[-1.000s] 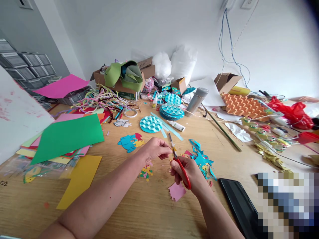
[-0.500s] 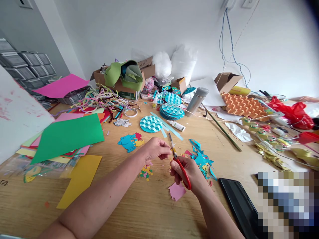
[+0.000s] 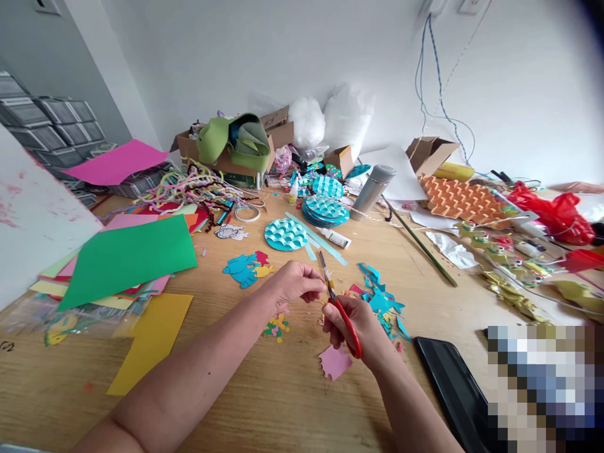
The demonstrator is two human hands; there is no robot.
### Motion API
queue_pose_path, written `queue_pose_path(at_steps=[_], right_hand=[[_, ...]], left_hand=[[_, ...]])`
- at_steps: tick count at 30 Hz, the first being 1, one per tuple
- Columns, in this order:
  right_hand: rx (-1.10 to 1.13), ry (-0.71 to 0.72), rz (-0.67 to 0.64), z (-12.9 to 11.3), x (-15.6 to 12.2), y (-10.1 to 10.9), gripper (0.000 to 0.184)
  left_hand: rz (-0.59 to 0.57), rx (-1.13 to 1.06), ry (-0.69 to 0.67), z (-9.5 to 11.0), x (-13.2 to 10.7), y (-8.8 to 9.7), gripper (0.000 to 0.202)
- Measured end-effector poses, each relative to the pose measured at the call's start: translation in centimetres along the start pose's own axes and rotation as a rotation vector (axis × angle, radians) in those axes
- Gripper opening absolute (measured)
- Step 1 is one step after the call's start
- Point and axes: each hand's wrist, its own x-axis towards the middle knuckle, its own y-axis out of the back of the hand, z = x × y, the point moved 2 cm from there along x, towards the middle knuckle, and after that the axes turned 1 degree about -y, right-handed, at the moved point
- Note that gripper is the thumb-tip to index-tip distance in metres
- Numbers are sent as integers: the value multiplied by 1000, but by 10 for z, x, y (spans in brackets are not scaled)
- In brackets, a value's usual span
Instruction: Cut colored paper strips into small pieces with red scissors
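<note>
My right hand (image 3: pixel 355 327) grips red-handled scissors (image 3: pixel 338 302), blades pointing up and away. My left hand (image 3: pixel 293 283) is closed in a pinch on a tiny yellow paper scrap (image 3: pixel 328 284) held against the blades. Both hands hover above the wooden table (image 3: pixel 264 402). Under them lie small coloured cut-outs (image 3: pixel 277 326) and a pink scalloped paper piece (image 3: pixel 335 362). Blue paper offcuts (image 3: pixel 380 302) lie just right of the scissors.
Green (image 3: pixel 128 257) and yellow (image 3: pixel 150 340) paper sheets lie at left. A blue fish cut-out (image 3: pixel 243 269), blue wave discs (image 3: pixel 285 235), a glue bottle (image 3: pixel 333 238), a grey flask (image 3: pixel 370 191) and cardboard boxes (image 3: pixel 226 157) sit further back. A black tablet (image 3: pixel 453 390) lies at right.
Hardly anything differs; my hands and the scissors stay in the same spot with only a slight shift of the fingers.
</note>
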Motion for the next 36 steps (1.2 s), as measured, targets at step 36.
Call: queue_pose_path(at_steps=[36], right_hand=[[-10, 3, -16, 9, 2, 2, 38]], left_hand=[[-34, 64, 46, -3, 2, 5, 8]])
